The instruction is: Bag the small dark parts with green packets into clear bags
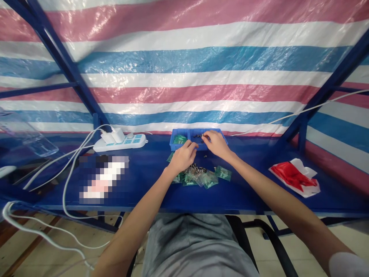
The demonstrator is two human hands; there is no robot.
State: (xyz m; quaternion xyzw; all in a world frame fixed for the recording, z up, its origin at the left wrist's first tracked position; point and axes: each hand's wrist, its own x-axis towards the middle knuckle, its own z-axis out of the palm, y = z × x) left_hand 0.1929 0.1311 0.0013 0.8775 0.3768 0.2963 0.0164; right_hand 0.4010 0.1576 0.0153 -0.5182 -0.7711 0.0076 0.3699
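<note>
My right hand [215,143] reaches over the right compartment of a blue divided bin [180,147], its thumb and fingers pinched together among small black parts [197,135]. What sits between those fingertips is too small to make out. My left hand [182,157] is closed just in front of the bin, fingers curled together, and its contents are hidden. Small green packets [180,139] fill the bin's left compartment. Below my hands, a pile of green packets [210,179] in clear wrapping lies on the blue table [242,196], with small black pieces on top.
A white power strip [121,143] with plugs and cables stands to the left, near a clear bottle [40,140]. A red and white plastic bag [295,177] lies at the right. Blue frame posts and a striped sheet [201,61] close off the back.
</note>
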